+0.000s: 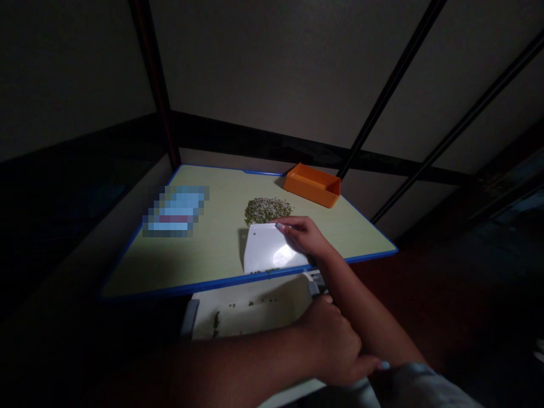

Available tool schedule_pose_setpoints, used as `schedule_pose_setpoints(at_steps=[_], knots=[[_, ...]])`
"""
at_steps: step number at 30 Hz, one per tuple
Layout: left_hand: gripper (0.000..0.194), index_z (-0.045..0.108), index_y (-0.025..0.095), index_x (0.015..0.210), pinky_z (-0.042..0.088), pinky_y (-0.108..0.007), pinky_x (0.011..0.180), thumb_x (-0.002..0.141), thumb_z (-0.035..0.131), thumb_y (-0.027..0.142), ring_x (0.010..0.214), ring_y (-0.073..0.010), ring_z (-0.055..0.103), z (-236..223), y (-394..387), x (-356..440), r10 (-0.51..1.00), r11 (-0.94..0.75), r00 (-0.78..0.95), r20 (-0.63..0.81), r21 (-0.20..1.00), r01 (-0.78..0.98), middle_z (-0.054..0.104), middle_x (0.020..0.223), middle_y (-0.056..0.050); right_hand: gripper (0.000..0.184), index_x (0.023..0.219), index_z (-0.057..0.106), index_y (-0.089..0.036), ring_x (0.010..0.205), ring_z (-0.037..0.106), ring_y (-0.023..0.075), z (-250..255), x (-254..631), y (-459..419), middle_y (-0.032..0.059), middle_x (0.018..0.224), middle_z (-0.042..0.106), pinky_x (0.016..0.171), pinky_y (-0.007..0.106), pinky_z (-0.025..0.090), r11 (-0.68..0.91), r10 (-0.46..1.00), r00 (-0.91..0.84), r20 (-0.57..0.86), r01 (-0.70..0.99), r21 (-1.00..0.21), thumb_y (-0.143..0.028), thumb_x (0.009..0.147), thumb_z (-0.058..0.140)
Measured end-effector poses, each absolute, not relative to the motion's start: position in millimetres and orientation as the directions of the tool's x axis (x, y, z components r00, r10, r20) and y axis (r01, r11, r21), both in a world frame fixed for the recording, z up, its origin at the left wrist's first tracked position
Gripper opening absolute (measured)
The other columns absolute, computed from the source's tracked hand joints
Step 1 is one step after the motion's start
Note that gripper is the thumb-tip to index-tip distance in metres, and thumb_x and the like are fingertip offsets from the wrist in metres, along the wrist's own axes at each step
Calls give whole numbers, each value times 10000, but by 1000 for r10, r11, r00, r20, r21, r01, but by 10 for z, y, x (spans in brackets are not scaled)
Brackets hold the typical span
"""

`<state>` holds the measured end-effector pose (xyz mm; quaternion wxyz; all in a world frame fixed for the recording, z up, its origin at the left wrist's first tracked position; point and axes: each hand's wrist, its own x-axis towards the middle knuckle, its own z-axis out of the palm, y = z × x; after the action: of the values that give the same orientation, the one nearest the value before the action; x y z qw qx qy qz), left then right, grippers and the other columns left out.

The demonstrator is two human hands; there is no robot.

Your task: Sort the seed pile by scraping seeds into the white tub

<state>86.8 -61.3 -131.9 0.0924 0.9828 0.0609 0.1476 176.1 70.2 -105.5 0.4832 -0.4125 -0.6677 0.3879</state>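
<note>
white plastic board (266, 246), smooth, glossy, roughly rectangular, one small dark hole near a corner, at the near edge of the table. right hand (304, 232) grips its far right corner, thumb on the face, other fingers mostly hidden. left hand (335, 343) crosses by the right forearm, fingers curled; cannot tell if it grips anything. grey fabric sleeve (425, 382) on right arm.

just past the board: loose heap of grains (266, 209), coarse, green and pale mixed. table (212, 246) has a pale, flat top with blue edging; a few crumbs (267, 272) along the near edge. off-white bin (250, 292) below, open-topped, stray bits inside, grey fittings at the sides. orange box (309, 194), smooth-walled, open-topped, at the far right.

count: one board, one heap, one table, one bin, one box, two hands, one pixelated bluish flat item (176, 209) at left.
</note>
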Motion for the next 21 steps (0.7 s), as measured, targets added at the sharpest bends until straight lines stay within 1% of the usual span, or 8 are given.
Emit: schedule_pose_setpoints(at_steps=[5,7,10,13,15,17,18,21], knots=[[426,715,178,737,430,-351,571,922,481,482,601,-181,632,-1321,-622,868,22,-988,937,349,153,-34,664,597,-13,333,1022,769,-270,925,664,196,-1099,1750,728,58,967,768,909,376,467,368,921,-199,334,171,-914,-489,781,699],[385,701,181,748,409,-345,541,927,474,437,614,-166,619,-1310,-622,858,-40,-986,925,377,136,-98,669,644,-6,341,1034,765,-262,944,662,202,-1107,1742,732,65,978,767,916,382,467,371,920,-201,336,173,-912,-485,786,696],[356,678,178,755,390,-339,552,933,454,390,672,-158,602,-1278,-613,827,-110,-980,874,474,98,-176,668,717,-10,338,1040,762,-257,961,661,205,-1100,1728,729,67,989,767,927,391,466,377,917,-207,342,167,-911,-477,792,693],[331,668,173,880,428,-353,698,951,413,372,843,-183,597,-1249,-607,789,-134,-982,816,562,36,-186,684,906,-32,321,1028,764,-262,963,665,204,-1083,1718,725,60,985,769,933,397,466,381,914,-217,344,162,-910,-471,796,690],[340,639,176,1070,418,-405,899,960,397,390,1018,-212,571,-1247,-609,768,-107,-987,810,576,34,-155,666,1095,-42,318,1025,764,-266,972,668,207,-1074,1715,723,58,990,769,937,400,467,386,911,-219,348,164,-908,-474,796,689],[415,558,188,1254,306,-474,1080,958,404,435,1226,-246,482,-1260,-613,756,-49,-991,815,577,77,-114,594,1287,-54,325,1029,763,-263,979,670,211,-1068,1714,722,60,1003,767,940,400,469,392,910,-218,352,173,-904,-476,795,688],[464,512,194,1320,238,-493,1133,954,411,460,1322,-254,406,-1268,-614,752,-15,-990,820,572,106,-92,535,1376,-63,329,1034,762,-261,982,670,211,-1064,1715,720,61,1009,767,941,399,469,395,909,-219,356,178,-901,-476,797,687],[554,414,201,1423,113,-484,1194,953,414,496,1469,-233,191,-1291,-610,745,48,-983,842,537,176,-56,336,1546,-87,331,1049,758,-255,980,672,207,-1051,1720,709,60,1015,766,942,389,467,411,902,-223,369,189,-892,-467,805,683]])
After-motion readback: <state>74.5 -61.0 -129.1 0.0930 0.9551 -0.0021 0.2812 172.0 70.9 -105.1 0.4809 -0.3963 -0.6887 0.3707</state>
